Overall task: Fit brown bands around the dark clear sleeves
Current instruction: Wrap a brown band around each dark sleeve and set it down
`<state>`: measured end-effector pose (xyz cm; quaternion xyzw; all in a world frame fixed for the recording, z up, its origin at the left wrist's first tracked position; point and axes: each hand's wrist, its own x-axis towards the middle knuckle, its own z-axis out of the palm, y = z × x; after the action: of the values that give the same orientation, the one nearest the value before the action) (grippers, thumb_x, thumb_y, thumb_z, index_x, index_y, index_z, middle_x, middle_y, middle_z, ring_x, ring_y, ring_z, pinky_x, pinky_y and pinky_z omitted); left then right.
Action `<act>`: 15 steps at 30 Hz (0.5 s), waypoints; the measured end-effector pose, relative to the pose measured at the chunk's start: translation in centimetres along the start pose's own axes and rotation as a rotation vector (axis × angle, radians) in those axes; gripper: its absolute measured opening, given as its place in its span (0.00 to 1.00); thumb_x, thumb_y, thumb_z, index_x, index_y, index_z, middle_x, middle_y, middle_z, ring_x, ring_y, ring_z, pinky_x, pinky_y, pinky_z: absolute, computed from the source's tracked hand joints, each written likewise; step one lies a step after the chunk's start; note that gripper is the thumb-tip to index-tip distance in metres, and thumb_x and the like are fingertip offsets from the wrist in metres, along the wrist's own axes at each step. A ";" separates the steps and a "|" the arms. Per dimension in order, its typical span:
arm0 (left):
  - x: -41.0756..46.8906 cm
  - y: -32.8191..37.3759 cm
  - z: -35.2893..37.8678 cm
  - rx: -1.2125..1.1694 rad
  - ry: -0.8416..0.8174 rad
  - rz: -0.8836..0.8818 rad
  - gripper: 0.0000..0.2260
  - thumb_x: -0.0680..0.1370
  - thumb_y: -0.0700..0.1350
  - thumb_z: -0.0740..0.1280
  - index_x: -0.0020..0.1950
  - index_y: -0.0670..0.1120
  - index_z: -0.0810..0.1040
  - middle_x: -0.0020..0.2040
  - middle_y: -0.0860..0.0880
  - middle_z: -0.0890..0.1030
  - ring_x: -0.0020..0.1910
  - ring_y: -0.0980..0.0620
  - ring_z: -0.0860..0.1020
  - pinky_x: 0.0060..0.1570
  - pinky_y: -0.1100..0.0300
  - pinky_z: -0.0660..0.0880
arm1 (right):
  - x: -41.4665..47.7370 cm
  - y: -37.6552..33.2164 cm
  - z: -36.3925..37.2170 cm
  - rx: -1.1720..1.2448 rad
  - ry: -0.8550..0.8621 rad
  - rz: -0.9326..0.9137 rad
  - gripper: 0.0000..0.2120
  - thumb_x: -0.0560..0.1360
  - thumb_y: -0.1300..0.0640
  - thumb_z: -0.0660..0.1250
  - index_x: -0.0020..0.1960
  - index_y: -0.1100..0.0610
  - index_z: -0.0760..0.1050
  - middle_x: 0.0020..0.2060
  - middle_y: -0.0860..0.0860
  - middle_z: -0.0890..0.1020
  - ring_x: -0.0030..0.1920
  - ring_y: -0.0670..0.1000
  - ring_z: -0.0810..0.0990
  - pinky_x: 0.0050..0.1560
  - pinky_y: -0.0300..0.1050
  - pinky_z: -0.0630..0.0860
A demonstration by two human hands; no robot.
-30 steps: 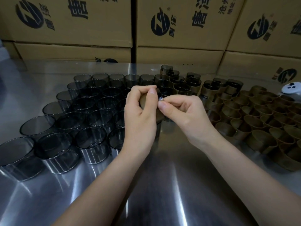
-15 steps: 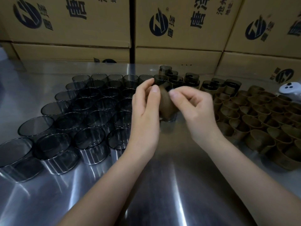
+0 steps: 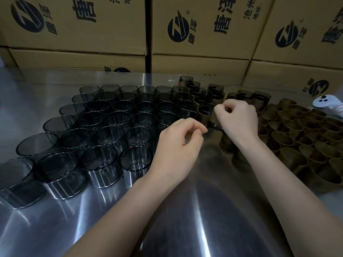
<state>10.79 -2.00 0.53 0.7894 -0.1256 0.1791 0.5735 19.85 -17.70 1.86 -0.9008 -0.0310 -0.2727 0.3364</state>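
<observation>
Here right hand [image 3: 236, 120] grips a banded sleeve [image 3: 213, 121], lowering it beside finished ones beyond it, likely grouping output. Left hand [image 3: 181, 143] loosely curled, empty, near bare sleeves [image 3: 115, 127]; bands [image 3: 297, 145] right.

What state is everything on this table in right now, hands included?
Left hand: loosely curled, holding nothing.
Right hand: closed on a banded sleeve, setting it down.
Dark clear sleeves: upright, bare, in rows.
Finished sleeves: upright, banded, grouped behind.
Brown bands: loose, empty, clustered.
White controller: lying idle.
</observation>
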 end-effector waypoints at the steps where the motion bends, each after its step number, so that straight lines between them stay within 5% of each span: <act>1: 0.0 -0.1 0.0 0.004 0.002 0.008 0.09 0.79 0.37 0.65 0.46 0.48 0.83 0.43 0.54 0.82 0.40 0.61 0.76 0.42 0.69 0.70 | 0.0 0.1 0.2 -0.028 -0.018 -0.022 0.18 0.75 0.52 0.62 0.27 0.49 0.68 0.24 0.46 0.71 0.30 0.47 0.71 0.34 0.44 0.64; 5: 0.0 -0.2 0.0 -0.004 -0.009 0.031 0.09 0.78 0.38 0.64 0.47 0.47 0.83 0.43 0.54 0.83 0.43 0.58 0.80 0.46 0.63 0.76 | -0.3 0.3 1.0 -0.111 -0.059 -0.118 0.18 0.78 0.52 0.61 0.30 0.46 0.67 0.26 0.44 0.72 0.31 0.43 0.70 0.31 0.41 0.60; 8: -0.1 -0.1 0.1 0.010 -0.027 0.049 0.09 0.77 0.42 0.63 0.47 0.48 0.83 0.41 0.55 0.82 0.41 0.60 0.78 0.41 0.69 0.73 | -0.3 0.6 1.7 -0.176 -0.093 -0.171 0.13 0.80 0.51 0.60 0.36 0.47 0.71 0.28 0.42 0.72 0.32 0.42 0.70 0.35 0.40 0.64; 15: -0.3 -0.2 0.4 0.079 -0.075 0.070 0.09 0.76 0.45 0.62 0.46 0.50 0.83 0.41 0.56 0.82 0.40 0.59 0.78 0.39 0.71 0.71 | -0.3 0.8 2.1 -0.246 -0.107 -0.242 0.14 0.81 0.52 0.60 0.43 0.56 0.80 0.33 0.49 0.79 0.37 0.52 0.78 0.50 0.55 0.76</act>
<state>10.65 -2.29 0.16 0.8127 -0.1675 0.1742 0.5302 20.82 -16.96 -0.11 -0.9381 -0.1236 -0.2646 0.1863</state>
